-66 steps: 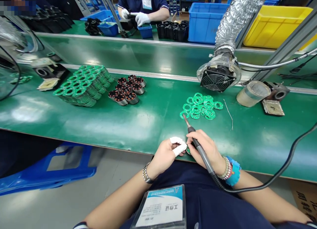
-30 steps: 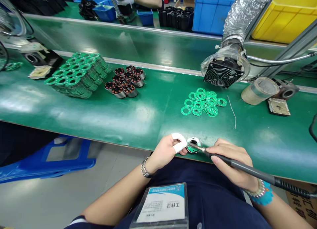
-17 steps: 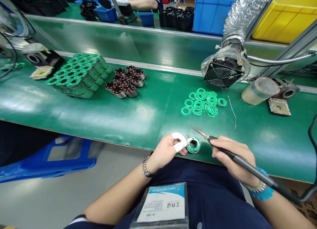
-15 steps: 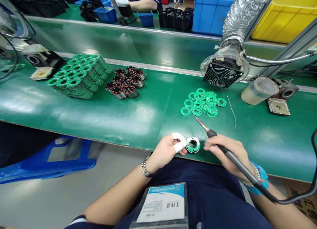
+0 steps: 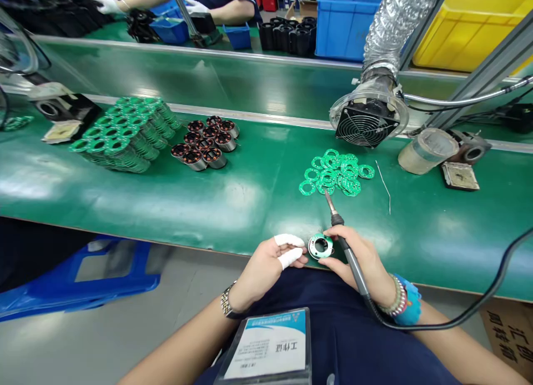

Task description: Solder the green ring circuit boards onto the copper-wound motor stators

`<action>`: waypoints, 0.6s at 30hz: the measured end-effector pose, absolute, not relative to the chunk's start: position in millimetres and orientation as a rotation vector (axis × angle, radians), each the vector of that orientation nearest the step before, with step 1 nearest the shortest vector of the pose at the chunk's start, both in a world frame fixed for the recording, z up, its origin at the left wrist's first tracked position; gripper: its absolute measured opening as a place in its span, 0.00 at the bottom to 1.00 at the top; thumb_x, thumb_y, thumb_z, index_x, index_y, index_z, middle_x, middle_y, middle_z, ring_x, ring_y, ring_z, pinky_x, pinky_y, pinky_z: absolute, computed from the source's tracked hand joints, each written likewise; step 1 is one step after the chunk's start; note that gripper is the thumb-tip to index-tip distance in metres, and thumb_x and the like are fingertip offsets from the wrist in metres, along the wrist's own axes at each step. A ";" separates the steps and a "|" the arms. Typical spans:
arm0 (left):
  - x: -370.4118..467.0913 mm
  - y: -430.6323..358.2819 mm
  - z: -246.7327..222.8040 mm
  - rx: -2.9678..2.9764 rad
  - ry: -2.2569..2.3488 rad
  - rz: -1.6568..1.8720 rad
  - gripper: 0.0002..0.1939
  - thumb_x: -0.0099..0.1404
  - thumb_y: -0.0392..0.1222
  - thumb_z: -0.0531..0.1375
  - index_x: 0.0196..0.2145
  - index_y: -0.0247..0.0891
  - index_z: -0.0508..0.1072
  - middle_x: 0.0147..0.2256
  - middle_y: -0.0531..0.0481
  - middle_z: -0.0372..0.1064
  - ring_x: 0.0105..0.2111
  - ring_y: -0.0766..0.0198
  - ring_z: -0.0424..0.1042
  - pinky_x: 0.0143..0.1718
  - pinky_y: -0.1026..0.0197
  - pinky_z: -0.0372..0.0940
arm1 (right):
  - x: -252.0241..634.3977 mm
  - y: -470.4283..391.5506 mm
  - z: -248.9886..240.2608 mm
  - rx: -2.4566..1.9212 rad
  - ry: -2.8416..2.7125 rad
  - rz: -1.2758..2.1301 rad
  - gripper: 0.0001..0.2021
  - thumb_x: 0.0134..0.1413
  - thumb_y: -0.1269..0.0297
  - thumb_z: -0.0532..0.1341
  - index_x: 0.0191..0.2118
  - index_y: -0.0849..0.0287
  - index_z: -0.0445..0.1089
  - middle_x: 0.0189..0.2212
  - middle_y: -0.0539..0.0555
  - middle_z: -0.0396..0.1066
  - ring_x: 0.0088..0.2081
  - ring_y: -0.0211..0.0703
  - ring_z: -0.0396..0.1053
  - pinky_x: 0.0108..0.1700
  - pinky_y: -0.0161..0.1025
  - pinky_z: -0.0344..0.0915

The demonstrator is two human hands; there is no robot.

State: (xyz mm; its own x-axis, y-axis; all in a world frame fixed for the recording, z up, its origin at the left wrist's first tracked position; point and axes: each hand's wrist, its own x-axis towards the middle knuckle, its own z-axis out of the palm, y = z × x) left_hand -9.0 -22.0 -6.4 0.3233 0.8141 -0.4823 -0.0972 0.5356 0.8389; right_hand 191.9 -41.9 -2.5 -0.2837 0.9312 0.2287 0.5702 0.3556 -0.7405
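Observation:
A motor stator (image 5: 312, 254) topped with a green ring-shaped circuit board (image 5: 328, 242) is at the table's front edge. My right hand (image 5: 361, 257) has its thumb and a fingertip on the stator's right side. That same hand also holds a soldering iron (image 5: 350, 257), its tip pointing away from me toward the loose boards. At the stator's left is my left hand (image 5: 280, 254), with white covers on the thumb and index finger. Its thumb and index finger are apart with nothing between them; whether the other fingertips touch the stator I cannot tell.
Loose green ring boards (image 5: 339, 173) lie ahead, beside a bent solder wire (image 5: 383, 186). Farther left are several copper-wound stators (image 5: 205, 143) and stacked boards (image 5: 125, 132). A fume fan (image 5: 366, 126), a round tub (image 5: 427, 150) and an iron stand (image 5: 468, 151) stand right. A co-worker's gloved hand (image 5: 107, 5) shows across.
My right hand has moved left onto the stator, swinging the soldering iron more upright. My left hand has let go of the stator and its fingers have parted. The stator has turned slightly.

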 end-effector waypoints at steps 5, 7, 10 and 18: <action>-0.2 -26.1 -3.0 0.861 1.029 0.700 0.08 0.54 0.41 0.63 0.29 0.33 0.72 0.24 0.52 0.71 0.24 0.68 0.70 0.31 0.64 0.66 | 188.2 -44.3 -5.7 -1.303 -1.952 0.682 0.19 0.48 0.67 0.64 0.46 0.56 0.61 0.38 0.54 0.68 0.38 0.42 0.68 0.41 0.37 0.66; 2.8 -24.8 -2.5 0.894 0.993 0.672 0.07 0.55 0.41 0.62 0.29 0.33 0.72 0.21 0.53 0.70 0.23 0.69 0.69 0.30 0.65 0.65 | 189.5 -44.2 -3.8 -1.284 -1.958 0.677 0.19 0.48 0.67 0.64 0.47 0.57 0.60 0.38 0.54 0.68 0.38 0.43 0.68 0.41 0.38 0.66; 4.3 -21.7 -1.9 0.920 0.974 0.644 0.07 0.55 0.41 0.62 0.28 0.33 0.70 0.20 0.54 0.67 0.20 0.70 0.67 0.27 0.66 0.63 | 189.7 -42.7 3.3 -1.242 -1.946 0.640 0.19 0.49 0.67 0.63 0.48 0.58 0.60 0.40 0.56 0.68 0.41 0.45 0.67 0.43 0.41 0.65; 3.0 -19.5 -1.0 0.940 0.922 0.651 0.09 0.54 0.42 0.62 0.27 0.33 0.68 0.22 0.54 0.64 0.21 0.70 0.64 0.27 0.65 0.64 | 171.1 -28.2 12.1 -1.038 -1.962 0.641 0.09 0.54 0.75 0.54 0.41 0.57 0.64 0.32 0.53 0.67 0.36 0.42 0.64 0.38 0.40 0.66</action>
